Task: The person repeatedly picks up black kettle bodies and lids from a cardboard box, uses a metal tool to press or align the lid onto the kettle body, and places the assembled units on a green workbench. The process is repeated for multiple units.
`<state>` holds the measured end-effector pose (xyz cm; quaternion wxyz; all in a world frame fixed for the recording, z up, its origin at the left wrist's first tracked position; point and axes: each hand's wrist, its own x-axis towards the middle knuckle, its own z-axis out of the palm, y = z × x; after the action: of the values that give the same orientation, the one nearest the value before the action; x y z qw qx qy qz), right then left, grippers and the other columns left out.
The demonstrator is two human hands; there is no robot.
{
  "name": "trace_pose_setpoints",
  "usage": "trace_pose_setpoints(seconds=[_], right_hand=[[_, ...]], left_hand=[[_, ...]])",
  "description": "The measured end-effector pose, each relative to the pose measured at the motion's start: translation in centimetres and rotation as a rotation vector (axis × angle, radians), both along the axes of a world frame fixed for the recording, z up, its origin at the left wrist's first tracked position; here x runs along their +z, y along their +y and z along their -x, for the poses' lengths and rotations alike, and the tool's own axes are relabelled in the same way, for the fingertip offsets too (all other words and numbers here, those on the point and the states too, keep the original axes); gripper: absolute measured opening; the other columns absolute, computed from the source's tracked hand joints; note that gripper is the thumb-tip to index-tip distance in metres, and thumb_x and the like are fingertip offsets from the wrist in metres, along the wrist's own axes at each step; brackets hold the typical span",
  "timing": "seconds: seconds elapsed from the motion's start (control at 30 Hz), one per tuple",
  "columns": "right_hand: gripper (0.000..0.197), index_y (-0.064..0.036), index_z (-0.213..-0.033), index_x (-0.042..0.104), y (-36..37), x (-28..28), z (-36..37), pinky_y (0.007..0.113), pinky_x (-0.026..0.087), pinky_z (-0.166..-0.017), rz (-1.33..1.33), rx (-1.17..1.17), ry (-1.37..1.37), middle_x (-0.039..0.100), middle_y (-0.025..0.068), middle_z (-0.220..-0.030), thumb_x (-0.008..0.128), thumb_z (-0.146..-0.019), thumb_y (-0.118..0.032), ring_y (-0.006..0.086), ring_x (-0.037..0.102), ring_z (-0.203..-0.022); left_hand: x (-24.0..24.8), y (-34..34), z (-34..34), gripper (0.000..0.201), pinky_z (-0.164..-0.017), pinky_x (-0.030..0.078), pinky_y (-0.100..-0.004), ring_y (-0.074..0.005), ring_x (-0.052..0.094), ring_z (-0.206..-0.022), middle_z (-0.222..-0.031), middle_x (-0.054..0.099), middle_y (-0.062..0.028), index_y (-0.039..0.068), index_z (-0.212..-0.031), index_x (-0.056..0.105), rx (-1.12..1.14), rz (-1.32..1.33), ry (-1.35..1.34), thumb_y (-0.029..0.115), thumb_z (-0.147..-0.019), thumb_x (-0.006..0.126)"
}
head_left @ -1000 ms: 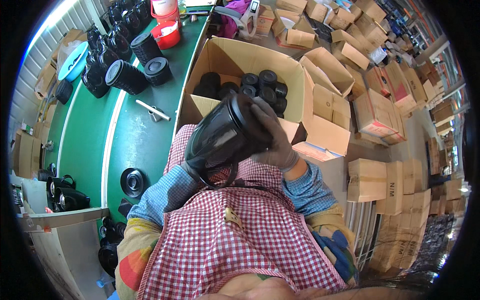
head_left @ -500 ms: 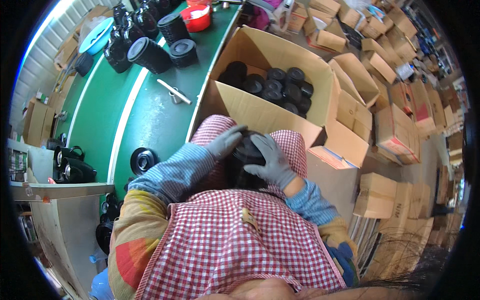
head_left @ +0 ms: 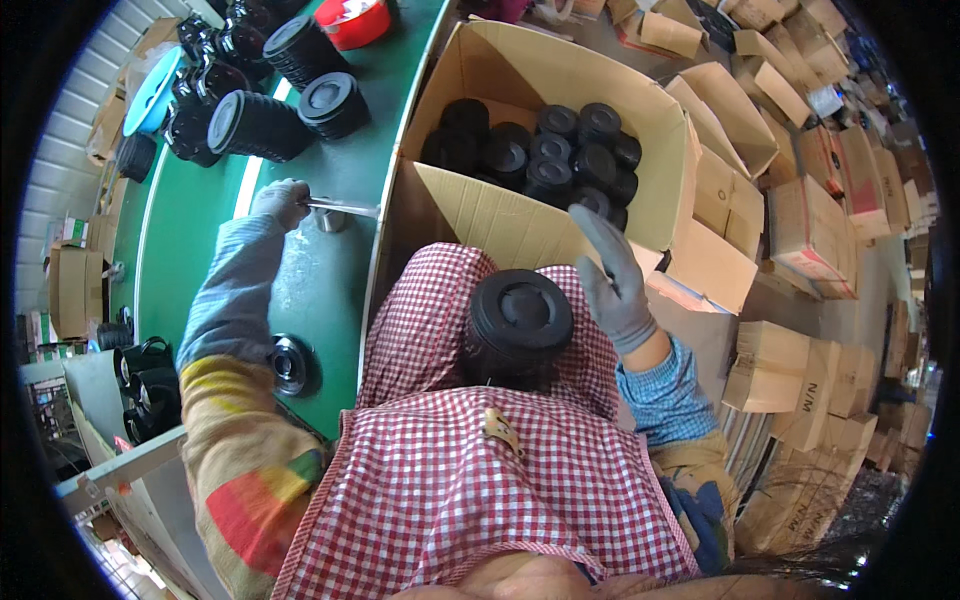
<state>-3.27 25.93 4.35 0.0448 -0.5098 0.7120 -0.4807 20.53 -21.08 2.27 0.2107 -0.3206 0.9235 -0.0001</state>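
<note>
My left hand [head_left: 280, 203], in a grey glove, is closed on one end of a thin white stick [head_left: 350, 208] over the green table. Under the stick stands a small metal cup [head_left: 328, 220]. On my lap, between my thighs, stands a black round-lidded container [head_left: 520, 312] with a ringed top; its lower part is dark and hard to make out. My right hand [head_left: 617, 290], also gloved in grey, is raised just right of the container, apart from it, with fingers stretched out and nothing held.
An open cardboard box [head_left: 480, 210] with several black round pieces [head_left: 550, 178] stands ahead. Ribbed black stacks [head_left: 258, 126], dark glossy jugs [head_left: 205, 80] and a red bowl [head_left: 353, 22] occupy the table's far end. A black disc [head_left: 290, 365] lies nearer; cartons [head_left: 808, 235] fill the right.
Both hands have come off the black container. My left hand has moved forward and left onto the white stick; my right hand has lifted away to the right.
</note>
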Motion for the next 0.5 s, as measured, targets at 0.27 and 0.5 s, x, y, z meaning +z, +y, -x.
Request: trace_pose_setpoints(seconds=[0.27, 0.5], right_hand=[[0.054, -0.0140, -0.132, 0.069, -6.1, 9.7, 2.6, 0.040, 0.053, -0.093, -0.413, 0.298, 0.359, 0.072, 0.0166, -0.116, 0.070, -0.089, -0.048, 0.0344, 0.068, -0.106], [0.046, -0.0161, -0.127, 0.072, -0.5, 6.7, 2.1, 0.036, 0.057, -0.086, -0.485, 0.384, -0.185, 0.075, 0.0143, -0.110, 0.074, -0.089, -0.040, 0.0285, 0.074, -0.099]], left_hand=[[12.0, 17.9, 7.5, 0.024, -0.067, 0.053, -0.0386, -0.0267, 0.066, -0.072, -0.082, 0.068, -0.0155, 0.001, -0.104, 0.070, -0.394, -0.738, 0.489, 0.021, -0.090, 0.071], [11.4, 23.8, 8.7, 0.034, -0.074, 0.055, -0.0418, -0.0350, 0.070, -0.083, -0.091, 0.070, -0.0181, -0.001, -0.106, 0.070, -0.469, -0.797, 0.368, 0.029, -0.092, 0.072]])
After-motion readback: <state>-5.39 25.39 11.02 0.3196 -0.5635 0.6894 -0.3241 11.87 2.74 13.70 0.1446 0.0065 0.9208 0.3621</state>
